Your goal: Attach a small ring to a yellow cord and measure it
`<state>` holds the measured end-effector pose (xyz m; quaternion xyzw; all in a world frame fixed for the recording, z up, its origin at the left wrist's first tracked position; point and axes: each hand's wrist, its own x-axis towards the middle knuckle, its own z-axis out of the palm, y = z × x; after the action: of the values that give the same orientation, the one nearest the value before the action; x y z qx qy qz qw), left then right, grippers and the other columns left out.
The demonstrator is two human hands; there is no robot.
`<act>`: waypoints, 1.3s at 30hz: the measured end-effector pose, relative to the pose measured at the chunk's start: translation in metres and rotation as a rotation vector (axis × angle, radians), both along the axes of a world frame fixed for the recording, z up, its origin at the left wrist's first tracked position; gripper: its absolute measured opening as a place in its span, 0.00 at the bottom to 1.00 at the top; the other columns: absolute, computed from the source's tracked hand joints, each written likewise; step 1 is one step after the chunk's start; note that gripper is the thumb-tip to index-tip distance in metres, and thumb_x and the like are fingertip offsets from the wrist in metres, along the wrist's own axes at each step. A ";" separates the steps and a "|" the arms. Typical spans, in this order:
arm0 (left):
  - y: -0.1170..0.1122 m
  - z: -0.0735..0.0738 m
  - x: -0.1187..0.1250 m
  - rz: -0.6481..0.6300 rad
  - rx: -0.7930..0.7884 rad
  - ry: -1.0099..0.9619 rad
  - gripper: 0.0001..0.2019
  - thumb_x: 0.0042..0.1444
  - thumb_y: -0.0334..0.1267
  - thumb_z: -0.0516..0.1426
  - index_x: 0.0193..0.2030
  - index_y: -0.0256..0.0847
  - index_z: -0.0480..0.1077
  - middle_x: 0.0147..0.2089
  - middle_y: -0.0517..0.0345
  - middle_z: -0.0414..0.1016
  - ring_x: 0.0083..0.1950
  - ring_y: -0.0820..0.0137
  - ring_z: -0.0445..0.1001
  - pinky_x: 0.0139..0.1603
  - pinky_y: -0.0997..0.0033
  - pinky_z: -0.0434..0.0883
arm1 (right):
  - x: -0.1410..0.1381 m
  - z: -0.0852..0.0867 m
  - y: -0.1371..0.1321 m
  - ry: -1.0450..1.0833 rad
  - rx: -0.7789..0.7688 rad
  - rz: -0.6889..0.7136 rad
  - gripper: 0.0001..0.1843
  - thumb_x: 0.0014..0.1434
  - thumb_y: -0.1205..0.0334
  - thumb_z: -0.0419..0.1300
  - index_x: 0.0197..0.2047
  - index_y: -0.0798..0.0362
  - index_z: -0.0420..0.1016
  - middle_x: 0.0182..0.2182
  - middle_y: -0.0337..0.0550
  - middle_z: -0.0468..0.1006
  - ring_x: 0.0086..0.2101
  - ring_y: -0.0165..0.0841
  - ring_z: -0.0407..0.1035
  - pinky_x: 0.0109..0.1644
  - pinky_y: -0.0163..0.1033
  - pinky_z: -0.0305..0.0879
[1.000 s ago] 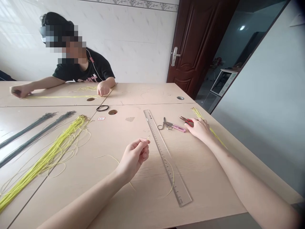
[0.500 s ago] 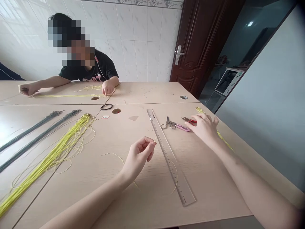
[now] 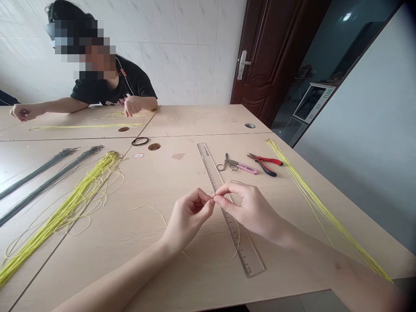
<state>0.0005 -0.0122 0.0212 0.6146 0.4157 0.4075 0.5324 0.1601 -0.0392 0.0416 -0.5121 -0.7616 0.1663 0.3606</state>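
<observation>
My left hand (image 3: 188, 219) is closed in a pinch on a thin yellow cord (image 3: 238, 236), which loops loosely down over the table on both sides of it. My right hand (image 3: 251, 208) meets it fingertip to fingertip, thumb and forefinger pinched at the cord's end. Whatever tiny piece sits between those right fingertips is too small to make out. Beneath the hands lies a clear ruler (image 3: 248, 255), slanting across the table. Beyond the right hand rest red-and-black pliers (image 3: 268, 162), a pink cutter (image 3: 247, 167) and small scissors (image 3: 228, 162).
A bundle of yellow cords (image 3: 312, 190) runs along the right edge; another yellow bundle (image 3: 74, 195) and grey bundles (image 3: 61, 173) lie left. A black ring (image 3: 140, 141) is near a table hole (image 3: 154, 147). Across the table sits a co-worker (image 3: 130, 82) with yellow cords.
My right hand has left the spot by the pliers and come left to my left hand's fingertips. The pliers now show fully on the table. The co-worker's hands have lifted off the cords.
</observation>
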 end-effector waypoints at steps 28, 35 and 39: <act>0.011 -0.001 -0.008 0.013 0.003 -0.228 0.08 0.54 0.31 0.56 0.24 0.38 0.65 0.17 0.65 0.60 0.20 0.79 0.57 0.20 0.77 0.55 | 0.038 -0.016 0.030 -0.375 0.056 0.102 0.16 0.59 0.71 0.50 0.48 0.54 0.72 0.50 0.46 0.74 0.50 0.37 0.67 0.54 0.45 0.62; 0.064 0.017 -0.040 0.476 0.251 -0.547 0.08 0.50 0.29 0.57 0.23 0.40 0.63 0.17 0.69 0.59 0.20 0.80 0.58 0.21 0.78 0.56 | 0.019 -0.005 0.003 -0.481 -0.210 0.247 0.14 0.58 0.66 0.52 0.44 0.53 0.76 0.52 0.45 0.73 0.51 0.38 0.67 0.54 0.41 0.63; 0.078 0.013 -0.048 0.555 0.268 -0.585 0.08 0.50 0.29 0.56 0.23 0.39 0.62 0.18 0.69 0.59 0.20 0.81 0.59 0.22 0.79 0.58 | 0.014 0.017 -0.029 -0.516 -0.346 0.107 0.18 0.63 0.57 0.47 0.33 0.52 0.76 0.31 0.41 0.79 0.29 0.32 0.73 0.30 0.34 0.65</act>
<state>-0.0470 0.0657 0.0346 0.4017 0.3402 0.7431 0.4131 0.1744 -0.0686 0.0591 -0.5504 -0.8142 0.1768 0.0535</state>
